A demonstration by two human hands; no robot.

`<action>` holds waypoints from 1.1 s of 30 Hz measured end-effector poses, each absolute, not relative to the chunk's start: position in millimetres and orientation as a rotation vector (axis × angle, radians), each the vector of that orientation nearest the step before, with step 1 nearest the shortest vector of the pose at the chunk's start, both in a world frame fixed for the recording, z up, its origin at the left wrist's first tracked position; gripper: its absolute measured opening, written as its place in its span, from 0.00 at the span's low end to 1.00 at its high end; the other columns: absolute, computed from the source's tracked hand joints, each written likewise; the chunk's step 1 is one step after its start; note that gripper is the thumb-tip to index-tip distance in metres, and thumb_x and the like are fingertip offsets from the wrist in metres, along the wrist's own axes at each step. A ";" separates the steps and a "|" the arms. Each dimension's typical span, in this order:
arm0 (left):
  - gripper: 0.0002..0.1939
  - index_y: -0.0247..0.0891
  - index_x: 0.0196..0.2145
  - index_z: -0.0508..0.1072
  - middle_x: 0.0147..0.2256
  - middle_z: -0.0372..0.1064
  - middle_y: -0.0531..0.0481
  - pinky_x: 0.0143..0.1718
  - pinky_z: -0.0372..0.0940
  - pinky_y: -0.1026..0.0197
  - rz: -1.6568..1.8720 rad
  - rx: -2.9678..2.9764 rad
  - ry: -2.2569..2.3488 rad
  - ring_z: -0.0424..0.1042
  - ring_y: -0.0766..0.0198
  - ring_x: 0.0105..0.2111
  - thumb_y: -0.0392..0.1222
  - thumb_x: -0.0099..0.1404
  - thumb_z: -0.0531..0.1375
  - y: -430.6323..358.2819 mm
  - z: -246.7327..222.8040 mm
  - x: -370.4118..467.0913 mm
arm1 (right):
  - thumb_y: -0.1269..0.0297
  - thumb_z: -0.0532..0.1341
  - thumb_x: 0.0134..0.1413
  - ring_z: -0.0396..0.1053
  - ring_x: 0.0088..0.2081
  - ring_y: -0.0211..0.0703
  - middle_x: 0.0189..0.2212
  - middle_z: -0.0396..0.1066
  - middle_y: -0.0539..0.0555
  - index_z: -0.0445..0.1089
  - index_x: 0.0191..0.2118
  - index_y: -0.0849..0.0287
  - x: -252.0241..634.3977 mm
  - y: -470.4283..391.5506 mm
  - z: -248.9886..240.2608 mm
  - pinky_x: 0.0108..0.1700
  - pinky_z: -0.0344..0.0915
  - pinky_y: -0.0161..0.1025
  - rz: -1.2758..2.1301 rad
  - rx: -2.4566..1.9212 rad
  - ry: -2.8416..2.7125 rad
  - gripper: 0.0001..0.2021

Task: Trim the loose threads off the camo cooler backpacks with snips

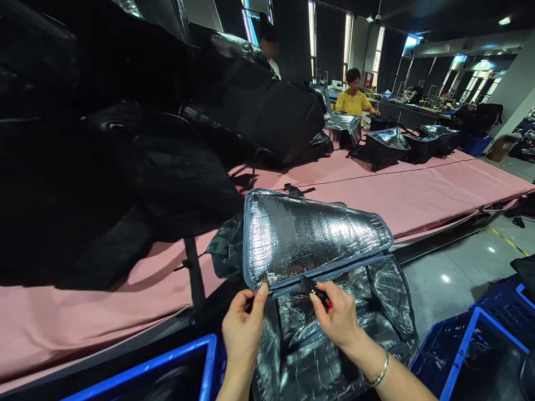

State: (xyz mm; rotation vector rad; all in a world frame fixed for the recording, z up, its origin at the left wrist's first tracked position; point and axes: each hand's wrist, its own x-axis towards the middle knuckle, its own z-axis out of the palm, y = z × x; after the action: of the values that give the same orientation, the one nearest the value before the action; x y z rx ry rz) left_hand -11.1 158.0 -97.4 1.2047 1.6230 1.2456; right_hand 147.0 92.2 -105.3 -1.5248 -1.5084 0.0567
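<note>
In front of me lies an insulated bag with a silver foil lining [309, 384], its mouth facing me. Its foil-faced lid [305, 234], edged in grey-blue binding, is folded up over the pink table. My left hand [246, 320] pinches the lid's near left corner between thumb and fingers. My right hand [336, 312] is closed around small black-and-red thread snips [311, 286], whose tip lies at the lid's lower binding. A camouflage-patterned part [228, 248] sticks out left of the lid.
Black bags [104, 178] are heaped on the left of the pink table [438, 195]. Several foil-topped bags [387, 142] stand farther along it. A person in yellow [353, 103] is across the table. Blue crates [460, 356] stand low at right, another crate [209, 362] at lower left.
</note>
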 end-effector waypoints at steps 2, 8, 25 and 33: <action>0.25 0.37 0.25 0.65 0.15 0.49 0.61 0.18 0.43 0.67 1.243 1.200 1.612 0.46 0.72 0.16 0.64 0.47 0.59 157.6 -97.6 -11.1 | 0.61 0.52 0.59 0.71 0.30 0.41 0.29 0.73 0.54 0.67 0.38 0.61 147.0 93.0 -104.2 0.31 0.65 0.34 0.058 -1.518 -1.510 0.10; 0.24 0.37 0.24 0.65 0.15 0.47 0.61 0.18 0.42 0.67 1.244 1.214 1.634 0.45 0.72 0.16 0.64 0.48 0.59 155.3 -92.3 -10.1 | 0.62 0.53 0.58 0.72 0.31 0.41 0.29 0.73 0.55 0.67 0.38 0.61 147.3 93.2 -105.3 0.34 0.66 0.34 0.070 -1.485 -1.509 0.09; 0.25 0.37 0.24 0.64 0.16 0.50 0.60 0.19 0.45 0.66 1.252 1.232 1.629 0.47 0.71 0.17 0.65 0.48 0.58 155.7 -92.1 -9.8 | 0.63 0.52 0.59 0.72 0.34 0.42 0.31 0.73 0.56 0.68 0.38 0.60 144.3 94.2 -113.1 0.38 0.67 0.35 0.074 -1.457 -1.529 0.10; 0.24 0.38 0.24 0.63 0.19 0.55 0.58 0.23 0.50 0.65 1.291 1.231 1.557 0.52 0.69 0.21 0.64 0.49 0.58 159.4 -99.6 -11.9 | 0.62 0.53 0.57 0.71 0.29 0.40 0.27 0.72 0.54 0.66 0.38 0.61 145.5 90.4 -109.9 0.31 0.66 0.34 0.115 -1.490 -1.480 0.09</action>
State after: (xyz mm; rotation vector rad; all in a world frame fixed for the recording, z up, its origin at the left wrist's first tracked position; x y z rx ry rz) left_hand -11.9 159.4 -99.6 1.2314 1.5571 1.2906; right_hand 145.5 90.4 -109.9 -1.4905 -1.4796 0.1152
